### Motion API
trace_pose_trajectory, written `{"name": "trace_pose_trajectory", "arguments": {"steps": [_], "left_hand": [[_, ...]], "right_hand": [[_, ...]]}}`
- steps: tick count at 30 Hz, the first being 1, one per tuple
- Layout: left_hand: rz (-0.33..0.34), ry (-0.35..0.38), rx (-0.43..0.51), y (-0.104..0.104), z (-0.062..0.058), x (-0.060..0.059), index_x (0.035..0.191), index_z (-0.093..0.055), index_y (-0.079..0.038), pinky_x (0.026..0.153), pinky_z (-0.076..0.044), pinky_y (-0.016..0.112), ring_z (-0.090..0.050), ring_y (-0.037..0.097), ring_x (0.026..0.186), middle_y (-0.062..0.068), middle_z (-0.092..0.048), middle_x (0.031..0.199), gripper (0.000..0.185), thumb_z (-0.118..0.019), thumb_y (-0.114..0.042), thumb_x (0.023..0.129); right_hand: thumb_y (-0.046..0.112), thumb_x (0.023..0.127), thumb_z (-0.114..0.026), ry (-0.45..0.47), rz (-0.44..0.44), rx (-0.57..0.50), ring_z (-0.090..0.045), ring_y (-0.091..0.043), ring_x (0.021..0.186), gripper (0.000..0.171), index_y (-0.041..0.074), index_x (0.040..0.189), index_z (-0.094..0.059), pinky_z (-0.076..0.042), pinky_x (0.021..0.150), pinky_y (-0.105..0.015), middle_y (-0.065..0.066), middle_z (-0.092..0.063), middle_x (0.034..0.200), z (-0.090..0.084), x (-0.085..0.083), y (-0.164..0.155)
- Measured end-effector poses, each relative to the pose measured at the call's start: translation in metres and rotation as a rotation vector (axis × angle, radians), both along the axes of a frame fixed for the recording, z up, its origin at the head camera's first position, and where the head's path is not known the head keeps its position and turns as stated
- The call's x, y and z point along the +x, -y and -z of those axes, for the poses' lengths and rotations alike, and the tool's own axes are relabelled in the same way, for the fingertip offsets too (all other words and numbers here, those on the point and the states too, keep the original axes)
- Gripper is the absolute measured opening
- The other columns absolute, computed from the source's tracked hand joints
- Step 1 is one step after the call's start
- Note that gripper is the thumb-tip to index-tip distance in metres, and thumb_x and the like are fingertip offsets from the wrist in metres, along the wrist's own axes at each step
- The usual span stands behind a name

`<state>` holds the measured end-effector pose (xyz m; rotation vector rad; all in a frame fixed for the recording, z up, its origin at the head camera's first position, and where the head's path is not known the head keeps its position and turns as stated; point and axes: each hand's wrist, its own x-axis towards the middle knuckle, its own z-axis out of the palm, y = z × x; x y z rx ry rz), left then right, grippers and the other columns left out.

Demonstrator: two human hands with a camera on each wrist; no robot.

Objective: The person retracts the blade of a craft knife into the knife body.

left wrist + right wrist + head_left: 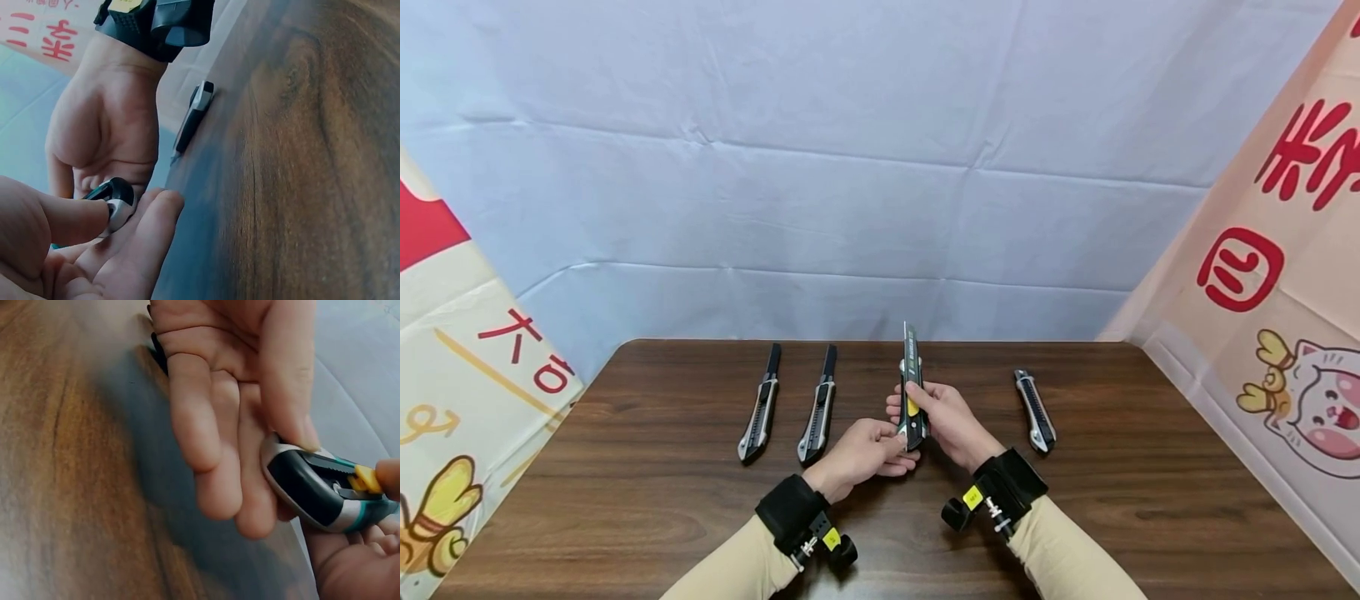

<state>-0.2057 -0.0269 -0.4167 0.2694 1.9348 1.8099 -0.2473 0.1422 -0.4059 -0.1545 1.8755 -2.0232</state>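
Observation:
Both hands hold a black and silver utility knife [912, 421] with a yellow slider [365, 479] and teal trim. It stands tip-away over the middle of the table, its upper part covered by a dark printed strip in the head view. My left hand [867, 450] pinches its near end between thumb and fingers. With its thumb on the slider, my right hand [953, 421] grips the body from the right. In the left wrist view, the knife's rounded end [120, 209] shows between the left thumb and fingers; most of its length is hidden.
Two black and silver utility knives, one farther left [758, 419] and one nearer [817, 421], lie side by side left of the hands. Another knife [1035, 412] lies to the right. The brown wooden table [625, 500] ends at a pale cloth backdrop [850, 208].

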Motion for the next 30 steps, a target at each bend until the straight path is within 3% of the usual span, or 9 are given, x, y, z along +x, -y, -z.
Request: {"name": "trace_pose_trajectory", "arguments": {"steps": [19, 30], "left_hand": [[0.03, -0.007, -0.061, 0.0013, 0.0006, 0.002, 0.122, -0.06, 0.009, 0.078, -0.061, 0.032, -0.073, 0.026, 0.091, 0.023, -0.072, 0.102, 0.033, -0.044, -0.013, 0.104], [0.022, -0.009, -0.053, 0.0019, 0.0005, 0.0022, 0.121, -0.06, 0.01, 0.078, -0.061, 0.031, -0.073, 0.026, 0.09, 0.024, -0.072, 0.102, 0.032, -0.044, -0.012, 0.103]], "right_hand": [[0.02, 0.107, -0.04, -0.056, -0.031, 0.062, -0.068, -0.012, 0.097, 0.045, -0.011, 0.139, -0.039, -0.057, 0.09, -0.027, -0.02, -0.061, 0.124, 0.0038, 0.0027, 0.001], [0.014, 0.106, -0.039, -0.086, -0.062, 0.046, -0.068, -0.011, 0.098, 0.043, -0.012, 0.14, -0.035, -0.056, 0.09, -0.026, -0.032, -0.053, 0.133, 0.0012, 0.0054, 0.0025]]}}
